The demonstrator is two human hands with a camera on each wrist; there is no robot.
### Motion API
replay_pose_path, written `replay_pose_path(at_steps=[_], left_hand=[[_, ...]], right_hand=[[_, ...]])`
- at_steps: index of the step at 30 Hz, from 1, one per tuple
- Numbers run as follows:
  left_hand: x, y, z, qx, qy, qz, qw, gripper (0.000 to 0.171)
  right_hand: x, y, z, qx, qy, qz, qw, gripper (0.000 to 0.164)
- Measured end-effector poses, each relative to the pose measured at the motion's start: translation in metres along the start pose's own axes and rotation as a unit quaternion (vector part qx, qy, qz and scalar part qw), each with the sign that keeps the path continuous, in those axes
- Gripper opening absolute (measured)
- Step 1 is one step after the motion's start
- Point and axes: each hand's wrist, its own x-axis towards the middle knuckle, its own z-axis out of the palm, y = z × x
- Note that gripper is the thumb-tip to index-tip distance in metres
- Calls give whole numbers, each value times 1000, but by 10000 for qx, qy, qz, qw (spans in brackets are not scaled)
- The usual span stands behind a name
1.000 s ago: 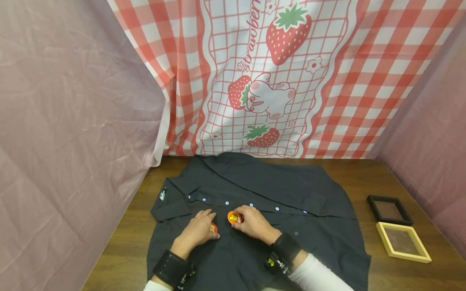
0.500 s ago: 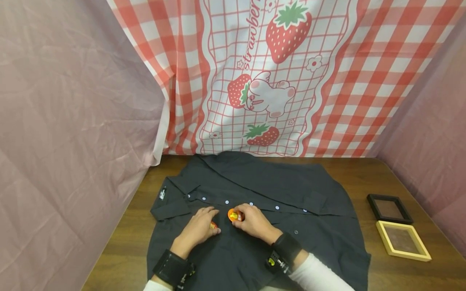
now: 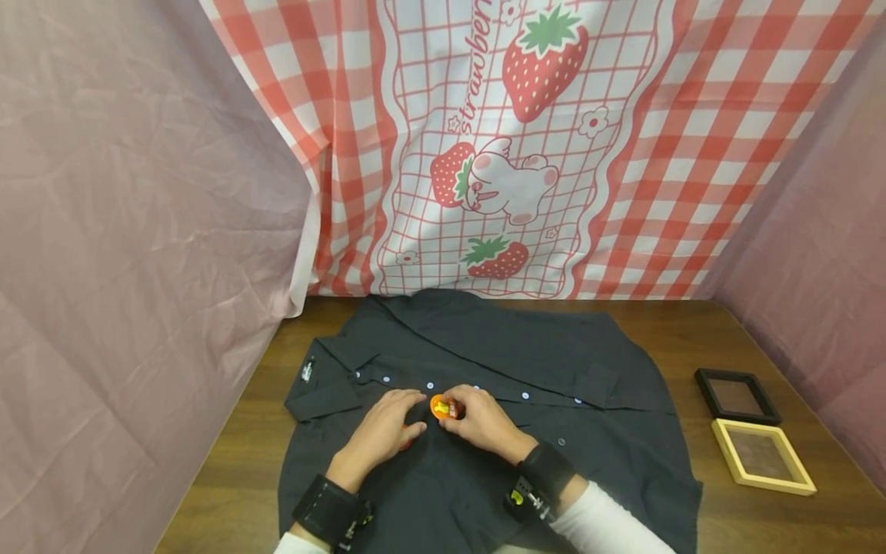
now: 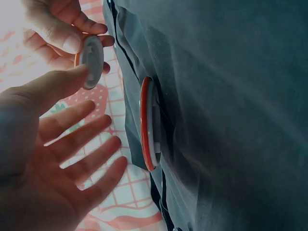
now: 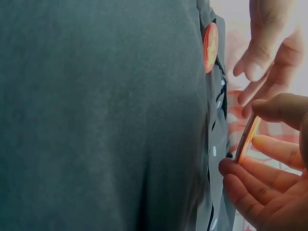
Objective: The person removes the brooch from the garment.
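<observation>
A dark button-up shirt point(image 3: 540, 362) lies spread on the table. My right hand point(image 3: 484, 422) pinches an orange round pin badge point(image 3: 439, 407) by its edge, above the shirt. The badge's grey back point(image 4: 95, 60) faces the left wrist camera. A thin pin sticks out from it in the right wrist view. My left hand point(image 3: 379, 429) is close by with fingers extended and apart, its thumb tip overlapping the held badge in the left wrist view. A second, red badge point(image 4: 147, 125) sits on the shirt front, mostly hidden under my left hand in the head view.
On the right of the wooden table point(image 3: 235, 462) lie a black frame point(image 3: 709, 396) and a pale yellow frame point(image 3: 723, 454). A red checked strawberry cloth point(image 3: 498, 215) hangs behind the table, with pinkish curtains point(image 3: 152, 231) at both sides.
My left hand has shifted slightly right and away from me, towards the held badge, now covering more of the red one. The right hand has turned the orange badge a little.
</observation>
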Motion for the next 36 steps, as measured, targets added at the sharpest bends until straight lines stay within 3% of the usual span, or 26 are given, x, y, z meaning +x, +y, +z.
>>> replay_pose_path(at_steps=[8, 28, 36], left_hand=[[2, 4, -2, -168, 231, -88, 9996, 34], [3, 1, 1, -248, 959, 436, 9941, 21], [4, 1, 0, -247, 1000, 469, 9936, 19]], right_hand=[[0, -1, 0, 196, 26, -170, 9997, 24], [-2, -1, 0, 683, -31, -514, 9963, 24], [-3, 2, 2, 803, 20, -624, 9948, 19]])
